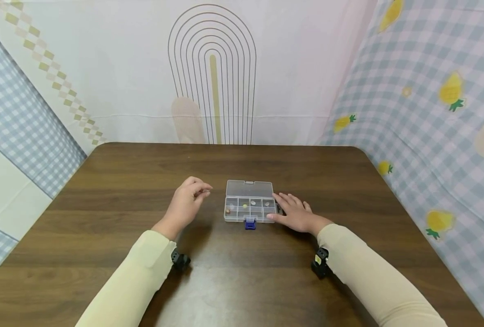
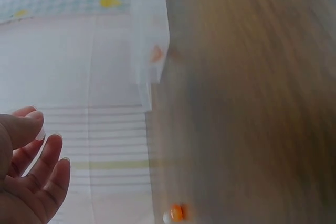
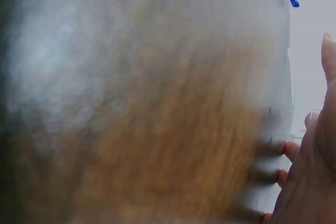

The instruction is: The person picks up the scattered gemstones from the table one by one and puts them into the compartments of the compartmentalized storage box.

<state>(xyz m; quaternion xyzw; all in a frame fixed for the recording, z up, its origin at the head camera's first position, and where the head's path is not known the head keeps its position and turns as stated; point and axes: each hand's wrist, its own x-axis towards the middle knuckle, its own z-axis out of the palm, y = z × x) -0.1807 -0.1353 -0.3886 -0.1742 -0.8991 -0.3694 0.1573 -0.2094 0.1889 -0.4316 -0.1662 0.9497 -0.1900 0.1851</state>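
Note:
A clear plastic compartment box [image 1: 249, 210] lies on the table with its lid [image 1: 249, 188] folded back and a blue latch [image 1: 250, 224] at the front. Several small white, yellow and brownish pieces sit in its compartments. To the left of the box, my left hand [image 1: 185, 202] is raised, thumb and fingertips pinching a small white piece [image 2: 40, 135]. My right hand [image 1: 297, 215] rests at the box's right side, fingers spread, thumb at the front right corner. In the left wrist view, an orange piece [image 2: 177, 212] and a white piece [image 2: 167, 217] lie on the table.
The brown wooden table [image 1: 242, 281] reaches back to a white patterned cloth [image 1: 135, 72]. A checked cloth with pineapples [image 1: 422, 91] hangs along the right side. Beside the box's right edge, a small dark thing [image 1: 279, 208] is partly covered by the right hand.

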